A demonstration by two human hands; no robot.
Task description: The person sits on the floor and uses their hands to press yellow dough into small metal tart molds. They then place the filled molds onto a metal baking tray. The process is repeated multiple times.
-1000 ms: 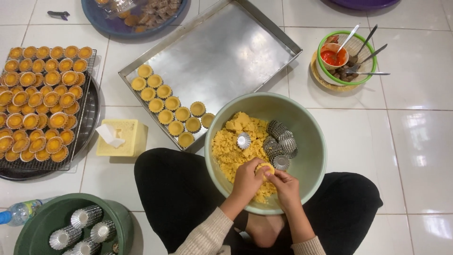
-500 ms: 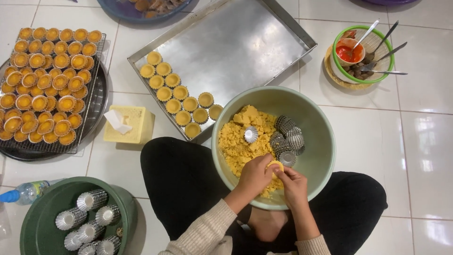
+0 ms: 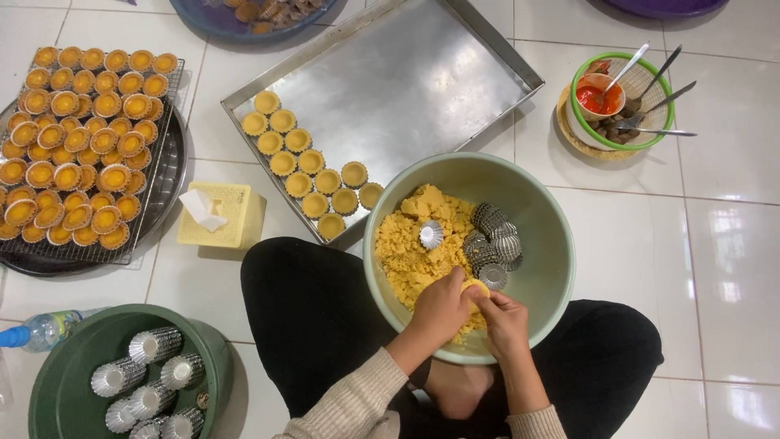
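A pale green bowl (image 3: 546,244) rests between my knees, holding crumbly yellow dough (image 3: 414,244) and several small fluted metal tart moulds (image 3: 494,240). Over its near rim my left hand (image 3: 439,307) cups a small mould filled with yellow dough (image 3: 475,286). My right hand (image 3: 505,319) presses its fingertips onto that same piece. One more mould (image 3: 431,234) lies on top of the dough heap.
A metal baking tray (image 3: 406,89) carries several dough-lined moulds (image 3: 313,175) along its near-left edge. A wire rack (image 3: 77,142) of filled tarts lies at the left, a yellow tissue box (image 3: 223,215) beside it. A dark green basin (image 3: 65,390) holds stacked moulds. A green-rimmed dish with spoons (image 3: 621,102) stands at the far right.
The view has shifted, so everything sits further right and lower in frame. My hands stay together over the bowl's near rim, working the same piece of dough.
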